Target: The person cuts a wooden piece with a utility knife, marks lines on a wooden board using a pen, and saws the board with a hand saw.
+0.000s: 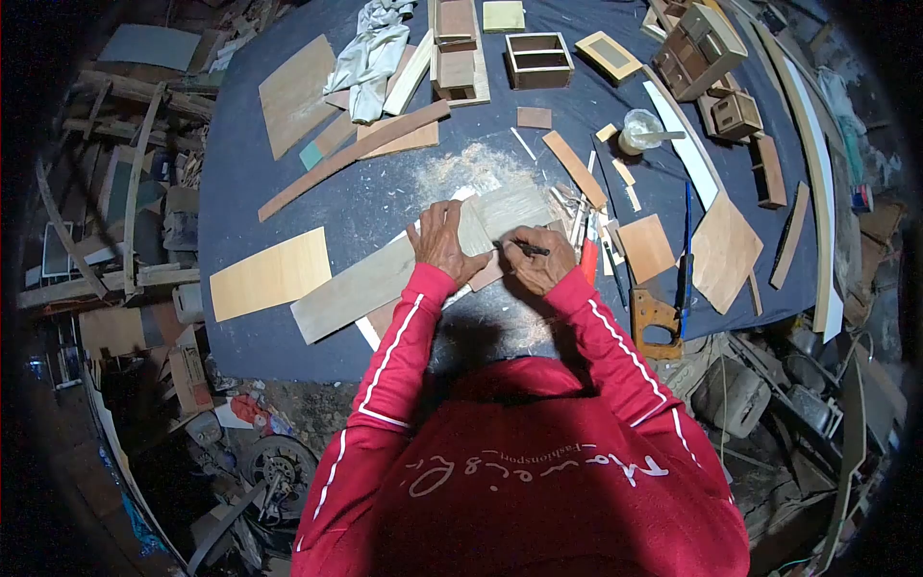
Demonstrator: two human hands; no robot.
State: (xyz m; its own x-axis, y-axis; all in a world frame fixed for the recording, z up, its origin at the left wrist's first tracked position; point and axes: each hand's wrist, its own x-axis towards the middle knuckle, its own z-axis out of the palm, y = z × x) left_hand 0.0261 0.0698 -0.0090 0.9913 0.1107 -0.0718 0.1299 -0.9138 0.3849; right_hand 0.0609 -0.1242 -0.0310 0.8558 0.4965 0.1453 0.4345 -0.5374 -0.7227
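Long greyish plank [358, 285] aslant on dark cloth-covered table [236, 197], close to person; left hand [445, 242] spread wide, resting on it; right hand [540, 262] curled around black pen [533, 250], whether tip touches wood unclear; sawdust [461, 168] beyond. To right, small tub [635, 144] with pale paste, stick [663, 137] leaning across rim. Farther off, open wooden box [538, 69] split by bar; small wooden cabinet [707, 50], contents hard to tell

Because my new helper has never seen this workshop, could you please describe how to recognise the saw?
Find the big dark-covered table, then its near edge, right of the right hand. The saw lies there. Unlike the flat wooden panels nearby, it has an orange-brown handle with a large cut-out opening.
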